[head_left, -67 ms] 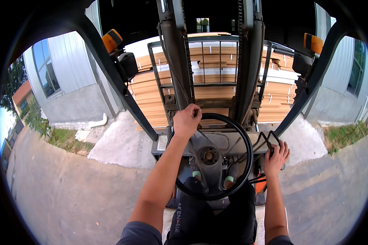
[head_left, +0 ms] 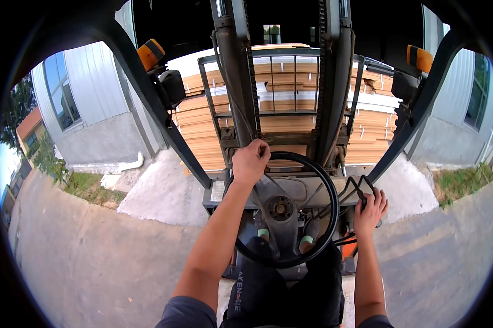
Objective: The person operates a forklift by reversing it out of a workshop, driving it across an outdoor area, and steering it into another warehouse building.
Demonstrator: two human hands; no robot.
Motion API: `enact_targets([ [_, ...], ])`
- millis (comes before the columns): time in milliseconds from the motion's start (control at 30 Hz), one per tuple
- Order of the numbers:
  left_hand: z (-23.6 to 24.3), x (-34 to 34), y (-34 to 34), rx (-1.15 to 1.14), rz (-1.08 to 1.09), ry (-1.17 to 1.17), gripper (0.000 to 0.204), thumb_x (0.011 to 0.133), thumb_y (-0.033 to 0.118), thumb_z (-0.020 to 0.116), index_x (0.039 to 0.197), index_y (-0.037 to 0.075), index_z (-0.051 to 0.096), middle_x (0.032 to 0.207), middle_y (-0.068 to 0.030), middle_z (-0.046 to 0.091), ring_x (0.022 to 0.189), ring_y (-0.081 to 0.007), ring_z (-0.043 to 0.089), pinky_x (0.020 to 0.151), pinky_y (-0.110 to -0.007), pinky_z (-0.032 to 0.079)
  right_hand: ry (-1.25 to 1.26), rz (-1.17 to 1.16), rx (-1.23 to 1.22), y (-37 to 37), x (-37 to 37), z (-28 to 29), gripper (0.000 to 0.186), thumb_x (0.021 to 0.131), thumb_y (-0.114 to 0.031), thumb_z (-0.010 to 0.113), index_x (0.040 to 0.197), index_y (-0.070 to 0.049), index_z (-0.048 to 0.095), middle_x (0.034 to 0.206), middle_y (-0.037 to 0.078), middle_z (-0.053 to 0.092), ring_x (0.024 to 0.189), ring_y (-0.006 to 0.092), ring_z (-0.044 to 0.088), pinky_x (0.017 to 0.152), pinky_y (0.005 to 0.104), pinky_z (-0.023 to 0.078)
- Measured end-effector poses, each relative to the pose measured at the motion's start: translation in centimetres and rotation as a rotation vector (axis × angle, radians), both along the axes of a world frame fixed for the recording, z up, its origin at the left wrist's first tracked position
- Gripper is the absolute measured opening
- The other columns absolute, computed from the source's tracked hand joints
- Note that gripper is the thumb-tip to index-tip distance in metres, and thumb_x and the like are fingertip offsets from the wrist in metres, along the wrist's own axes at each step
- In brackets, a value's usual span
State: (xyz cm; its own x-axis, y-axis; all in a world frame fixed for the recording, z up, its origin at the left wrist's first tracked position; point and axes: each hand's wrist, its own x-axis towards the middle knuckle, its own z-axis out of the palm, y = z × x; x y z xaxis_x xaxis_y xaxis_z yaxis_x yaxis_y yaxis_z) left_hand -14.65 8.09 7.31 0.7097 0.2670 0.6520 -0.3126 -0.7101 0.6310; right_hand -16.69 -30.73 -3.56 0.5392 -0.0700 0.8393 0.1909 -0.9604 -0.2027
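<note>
My left hand (head_left: 252, 162) is closed at the upper left of the black steering wheel (head_left: 334, 205), its fingers curled over the rim. To the right of the wheel, my right hand (head_left: 370, 210) lies over the black control levers (head_left: 358, 188), fingers bent around a lever's knob, partly hidden by the hand. Just ahead rises the dark lift mast (head_left: 334, 82) of the forklift, with chains and a metal load backrest (head_left: 290, 113). Behind it is a wide stack of light-brown boards (head_left: 197, 128) in layers, with white sheets among them.
Cab posts (head_left: 148, 104) slope down on both sides, carrying orange lamps (head_left: 150, 54) and mirrors. Grey-walled buildings (head_left: 101, 131) flank the dark doorway. A pale concrete ramp (head_left: 164, 191) meets the paved ground (head_left: 93, 251); a white pipe (head_left: 131, 162) juts out at the left wall.
</note>
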Motion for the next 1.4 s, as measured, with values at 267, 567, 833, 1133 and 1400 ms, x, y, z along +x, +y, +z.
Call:
enact_targets([
  [267,1.8,2.6,-2.9,0.139,-0.066,0.056,0.015,0.090,0.025,0.071,0.096,0.011,0.074,0.076,-0.0094,0.072,0.072,-0.0306,0.071,0.066,-0.042,0.055,0.046,0.038,0.008,-0.2,0.6,0.2,0.029,0.087,-0.013,0.067,0.115,-0.007,0.061,0.148,0.020,0.052,0.146,0.0449,0.036,0.123,0.0620,0.019],
  [567,-0.9,2.9,-15.7,0.363,-0.387,-0.006,0.018,0.092,0.029,0.066,0.091,0.012,0.072,0.077,-0.0095,0.074,0.076,-0.0325,0.073,0.069,-0.045,0.058,0.087,0.096,0.014,1.5,3.8,0.7,0.046,0.089,-0.026,0.067,0.131,-0.009,0.058,0.159,0.019,0.042,0.154,0.0494,0.021,0.124,0.0658,0.012],
  [833,-4.5,-6.8,-19.1,0.379,-0.543,-0.019,0.021,0.095,0.029,0.062,0.093,0.008,0.066,0.071,-0.0142,0.069,0.069,-0.0324,0.071,0.065,-0.046,0.056,0.096,0.026,-0.031,0.2,3.3,-1.4,0.047,0.090,-0.026,0.067,0.133,-0.010,0.059,0.163,0.016,0.039,0.157,0.0485,0.016,0.124,0.0668,0.010],
  [1133,-9.7,-20.1,-10.3,0.320,-0.577,-0.068,0.010,0.089,0.018,0.074,0.092,0.012,0.067,0.069,-0.0054,0.064,0.065,-0.0253,0.067,0.063,-0.039,0.054,0.144,0.025,-0.006,2.8,2.8,1.4,0.049,0.090,-0.026,0.067,0.134,-0.008,0.058,0.162,0.019,0.039,0.157,0.0489,0.014,0.125,0.0654,0.010],
  [1400,-10.5,-20.1,-5.7,0.232,-0.390,-0.067,0.014,0.084,0.014,0.079,0.095,0.014,0.070,0.061,-0.0037,0.059,0.054,-0.0257,0.062,0.052,-0.038,0.050,0.169,0.022,-0.008,2.7,5.6,2.8,0.053,0.089,-0.028,0.069,0.137,-0.008,0.058,0.164,0.016,0.037,0.158,0.0449,0.014,0.127,0.0619,0.010],
])
